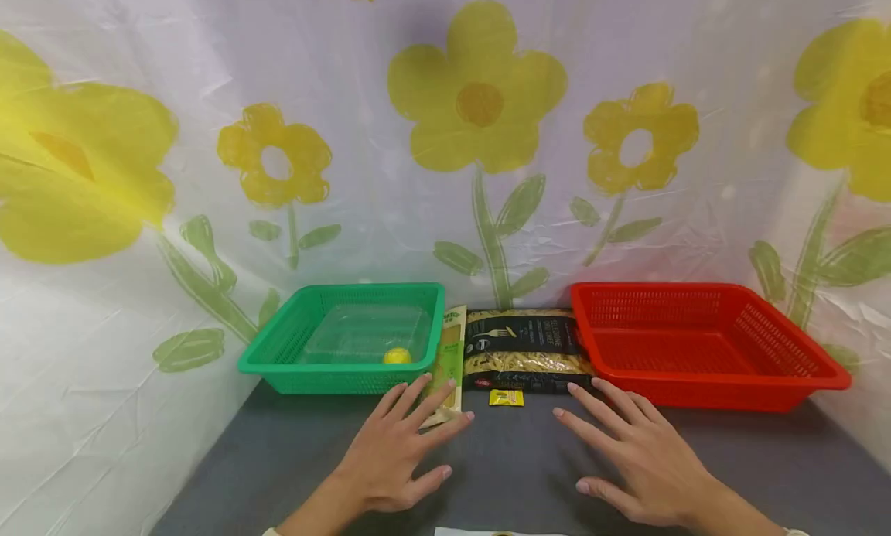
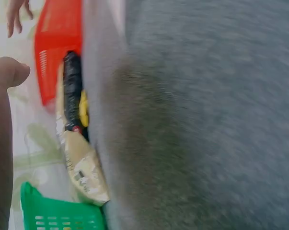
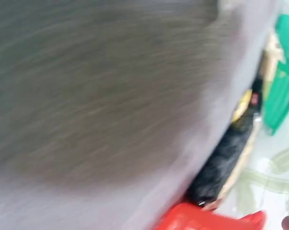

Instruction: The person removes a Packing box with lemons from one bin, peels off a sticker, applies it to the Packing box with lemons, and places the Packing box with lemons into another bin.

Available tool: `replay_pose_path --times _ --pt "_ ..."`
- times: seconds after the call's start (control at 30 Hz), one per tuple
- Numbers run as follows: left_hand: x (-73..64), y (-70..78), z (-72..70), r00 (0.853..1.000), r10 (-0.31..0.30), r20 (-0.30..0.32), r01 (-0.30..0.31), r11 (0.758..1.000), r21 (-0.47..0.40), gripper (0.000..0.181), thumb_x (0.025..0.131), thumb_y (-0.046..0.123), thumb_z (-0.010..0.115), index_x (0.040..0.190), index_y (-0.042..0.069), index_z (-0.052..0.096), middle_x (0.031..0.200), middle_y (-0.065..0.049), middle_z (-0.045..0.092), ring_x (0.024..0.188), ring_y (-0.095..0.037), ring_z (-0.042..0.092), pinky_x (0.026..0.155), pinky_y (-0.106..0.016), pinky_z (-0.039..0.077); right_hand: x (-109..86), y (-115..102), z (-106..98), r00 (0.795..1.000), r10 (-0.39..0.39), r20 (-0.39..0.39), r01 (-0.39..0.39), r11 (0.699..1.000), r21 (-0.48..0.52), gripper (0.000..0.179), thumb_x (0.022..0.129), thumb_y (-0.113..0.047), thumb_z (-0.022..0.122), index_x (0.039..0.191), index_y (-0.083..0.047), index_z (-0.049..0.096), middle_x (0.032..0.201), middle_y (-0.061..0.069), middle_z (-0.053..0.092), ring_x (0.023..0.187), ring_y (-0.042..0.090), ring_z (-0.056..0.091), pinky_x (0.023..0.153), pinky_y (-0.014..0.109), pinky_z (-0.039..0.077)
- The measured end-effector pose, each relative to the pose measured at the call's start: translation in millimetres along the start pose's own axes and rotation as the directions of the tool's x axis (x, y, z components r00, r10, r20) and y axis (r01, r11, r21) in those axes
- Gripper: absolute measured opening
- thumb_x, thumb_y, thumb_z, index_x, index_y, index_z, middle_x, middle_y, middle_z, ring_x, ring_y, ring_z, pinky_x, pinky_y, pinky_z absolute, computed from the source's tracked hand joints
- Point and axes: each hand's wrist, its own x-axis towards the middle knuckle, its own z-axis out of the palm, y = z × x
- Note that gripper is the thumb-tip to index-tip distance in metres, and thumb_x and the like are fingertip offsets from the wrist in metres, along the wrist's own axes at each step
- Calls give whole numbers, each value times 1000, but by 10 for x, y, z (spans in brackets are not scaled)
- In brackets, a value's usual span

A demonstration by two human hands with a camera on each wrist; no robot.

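Both hands hover over the dark grey table with fingers spread and nothing in them. My left hand (image 1: pixel 398 452) is nearest the green-and-tan packet (image 1: pixel 452 363), overlapping its lower end in the head view. My right hand (image 1: pixel 635 459) is in front of the red basket (image 1: pixel 703 393) and the black pasta bag (image 1: pixel 524 343). Between the two hands, farther back, lies a small yellow sachet (image 1: pixel 506 397). The green basket (image 1: pixel 327 383) holds a clear plastic box (image 1: pixel 369 327) and a yellow ball (image 1: pixel 397 356). In the left wrist view only the left thumb (image 2: pixel 12 72) shows clearly.
A white cloth backdrop (image 1: pixel 376 211) printed with yellow flowers rises behind the baskets and along the sides. At the table's near edge, a strip of something white (image 1: pixel 473 532) is cut off by the frame. The red basket shows a bare floor.
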Motion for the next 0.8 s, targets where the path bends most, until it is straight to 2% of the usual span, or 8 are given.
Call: replay_pose_path --times 0.1,0.23,0.33,0.4,0.47,0.53,0.7,0.8 --pt "22 -26 -33 996 -77 -46 75 997 -27 64 99 61 42 159 42 28 170 1 18 150 -33 29 109 -60 35 161 -63 -19 999 36 -33 -35 998 46 94 79 -65 71 159 -35 33 166 0 28 143 33 35 108 60 36" --pt "27 -42 -32 977 -179 -119 167 981 -104 61 99 56 47 156 35 38 164 -5 32 143 -33 37 103 -62 40 391 -137 -27 996 51 -78 -42 993 112 90 82 -63 71 158 -30 35 165 2 31 141 33 39 107 61 40" --pt "18 -80 -5 940 -279 -196 245 953 -178 61 93 45 61 150 28 48 151 -10 46 134 -33 46 97 -63 44 585 -184 -24 992 71 -107 -52 984 172 88 84 -58 72 158 -26 36 163 3 34 140 32 40 108 59 40" --pt "10 -129 21 899 -358 -254 301 924 -236 61 88 38 68 145 23 53 143 -11 52 128 -33 50 93 -62 46 719 -215 -22 987 109 -114 -81 971 225 87 84 -55 73 158 -25 36 162 3 35 139 30 40 109 58 40" --pt "-7 -185 51 840 -440 -318 341 884 -320 57 86 30 72 140 17 57 135 -12 57 122 -32 54 91 -60 47 849 -260 -28 980 179 -87 -142 934 328 87 84 -52 76 158 -27 35 162 1 36 140 28 40 109 59 40" --pt "-30 -244 89 763 -521 -383 359 834 -419 51 86 21 73 133 10 60 126 -13 60 115 -31 57 87 -54 48 978 -316 -42 963 267 -34 -220 854 471 86 85 -48 78 157 -28 35 161 1 37 141 28 40 108 60 41" --pt "-52 -390 183 523 -690 -501 360 712 -603 32 86 7 72 116 1 66 103 -17 67 93 -32 61 72 -32 46 1316 -429 -69 884 448 133 -375 508 775 80 89 -39 77 156 -28 35 159 5 39 140 32 44 106 61 44" --pt "-38 -462 220 405 -768 -497 392 637 -664 23 87 6 71 110 1 66 95 -16 69 85 -32 61 67 -24 44 1530 -456 -55 860 477 181 -389 383 838 76 92 -36 75 156 -27 35 158 7 40 139 33 45 105 60 45"
